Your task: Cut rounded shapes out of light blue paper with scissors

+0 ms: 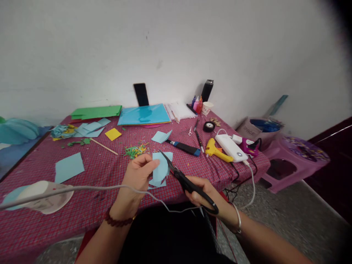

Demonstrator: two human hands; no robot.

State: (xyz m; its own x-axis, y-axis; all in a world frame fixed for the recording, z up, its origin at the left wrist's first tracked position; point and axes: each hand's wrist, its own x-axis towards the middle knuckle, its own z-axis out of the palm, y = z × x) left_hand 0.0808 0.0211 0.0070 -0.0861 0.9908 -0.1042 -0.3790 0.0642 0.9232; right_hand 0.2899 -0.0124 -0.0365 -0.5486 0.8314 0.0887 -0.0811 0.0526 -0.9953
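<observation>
My left hand [139,174] pinches a piece of light blue paper [161,167] over the front edge of the table. The paper has a rounded cut along its right side. My right hand [202,190] is closed round the handles of black scissors [185,179], whose blades reach up to the top right part of the paper. Beneath the held piece lies another scrap of light blue paper [159,185]. Shredded green and yellow paper strips [135,150] are heaped just beyond my left hand. Behind the scissors lies a utility knife [184,147] with a black and blue handle.
A yellow glue gun [218,151], white power bank [231,147] and black tape roll [209,126] lie at right. Colored paper sheets [144,114] and a phone [141,94] stand at the back. A grey cable [96,187] crosses in front of my left wrist. A pink stool [294,161] stands right.
</observation>
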